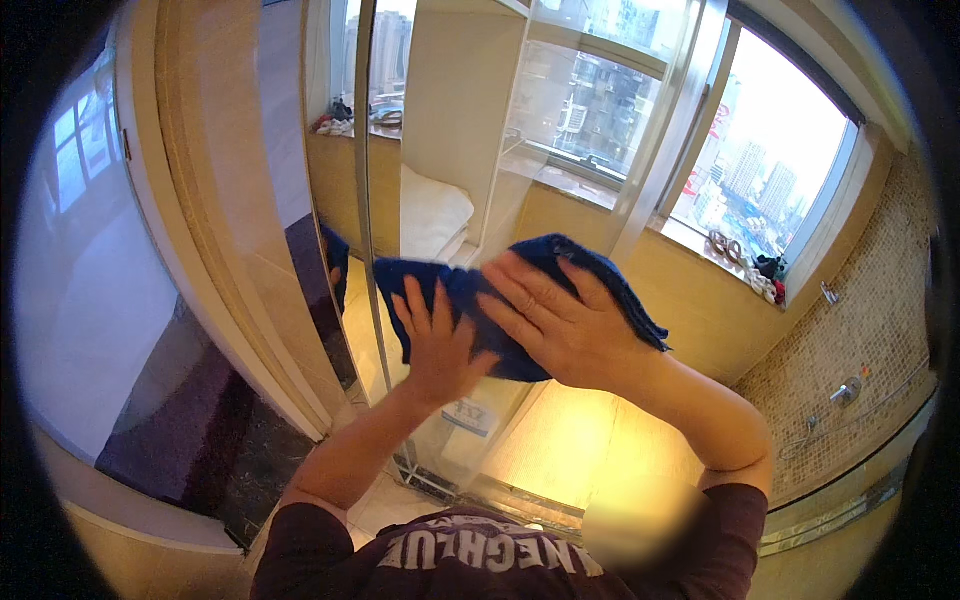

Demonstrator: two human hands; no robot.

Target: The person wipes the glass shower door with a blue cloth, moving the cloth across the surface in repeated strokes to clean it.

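A dark blue cloth (pixel 517 364) lies spread against an upright clear glass panel (pixel 517 187). My left hand (pixel 439 349) presses on the cloth's left part, palm forward and fingers spread. On its right part my right hand (pixel 570 330) lies flat, its fingers pointing up and to the left; they look slightly blurred. The cloth's folded edge hangs out past my right wrist. Below my left hand, a label (pixel 466 420) with writing shows on the glass. A strip of mirror at the left reflects some of the cloth and fingers.
A vertical metal frame (pixel 366 150) runs beside my left hand. White folded towels (pixel 435 214) show behind the glass. Sandals (pixel 725 247) and small items stand on the windowsill. A shower mixer (pixel 847 390) with a hose is on the mosaic wall (pixel 840 330) at right.
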